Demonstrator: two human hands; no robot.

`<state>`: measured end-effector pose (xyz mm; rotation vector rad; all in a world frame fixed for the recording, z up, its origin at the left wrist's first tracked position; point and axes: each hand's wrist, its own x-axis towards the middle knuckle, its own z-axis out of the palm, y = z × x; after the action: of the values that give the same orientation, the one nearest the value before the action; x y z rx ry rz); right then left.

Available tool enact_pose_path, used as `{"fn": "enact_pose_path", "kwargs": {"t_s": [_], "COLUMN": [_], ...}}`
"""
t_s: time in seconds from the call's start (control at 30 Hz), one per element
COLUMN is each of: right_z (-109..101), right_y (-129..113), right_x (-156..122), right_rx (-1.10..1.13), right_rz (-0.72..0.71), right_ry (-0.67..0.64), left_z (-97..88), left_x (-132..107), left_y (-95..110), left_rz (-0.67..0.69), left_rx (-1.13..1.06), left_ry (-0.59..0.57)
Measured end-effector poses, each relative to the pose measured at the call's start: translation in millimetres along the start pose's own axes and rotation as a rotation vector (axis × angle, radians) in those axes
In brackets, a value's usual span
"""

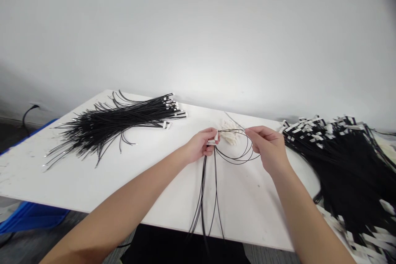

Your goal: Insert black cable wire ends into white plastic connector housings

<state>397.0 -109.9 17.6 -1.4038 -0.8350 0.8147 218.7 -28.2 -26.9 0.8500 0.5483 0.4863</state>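
Note:
My left hand [201, 144] pinches a small white connector [215, 137] at the middle of the white table [93, 173]. Several thin black wires [213, 189] run from it down over the table's front edge. My right hand [267, 146] pinches the ends of some of these wires, which curve in a loop [239, 154] between both hands. A small heap of white connectors [229, 132] lies just behind the hands.
A bundle of finished black wires with white ends [114, 126] lies at the left back of the table. A large pile of black wires with white tags [346, 165] covers the right side. A blue bin [27, 216] stands under the table's left edge. White wall behind.

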Motion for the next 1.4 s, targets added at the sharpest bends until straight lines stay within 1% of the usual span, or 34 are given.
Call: {"fn": "enact_pose_path", "kwargs": {"t_s": [0.1, 0.2, 0.47, 0.77, 0.97, 1.23, 1.4], "right_z": [5.4, 6.4, 6.6, 6.1, 7.1, 6.9, 4.8], "right_y": [-0.9, -1.5, 0.3, 2.3, 0.5, -0.3, 3.9], "right_x": [-6.1, -7.9, -7.7, -8.0, -9.6, -9.9, -8.0], "right_rx": [-0.17, -0.228, -0.269, -0.296, -0.32, -0.339, -0.348], "right_rz": [-0.049, -0.075, -0.104, -0.112, -0.118, -0.099, -0.128], "right_ry": [-0.025, -0.035, -0.048, -0.032, -0.045, -0.043, -0.058], "left_z": [-0.6, -0.6, -1.5, -1.3, -2.0, -2.1, -1.9], "left_x": [0.6, 1.1, 2.6, 2.5, 1.9, 2.3, 2.5], "left_y": [-0.6, -0.6, -1.4, -0.7, -0.4, -0.7, -0.5], "left_rz": [0.015, 0.02, 0.008, 0.009, 0.009, 0.007, 0.0], "left_rx": [0.0, -0.01, -0.022, -0.031, -0.021, -0.024, -0.042], "left_ry": [0.003, 0.01, 0.042, 0.03, 0.023, 0.012, 0.024]}}
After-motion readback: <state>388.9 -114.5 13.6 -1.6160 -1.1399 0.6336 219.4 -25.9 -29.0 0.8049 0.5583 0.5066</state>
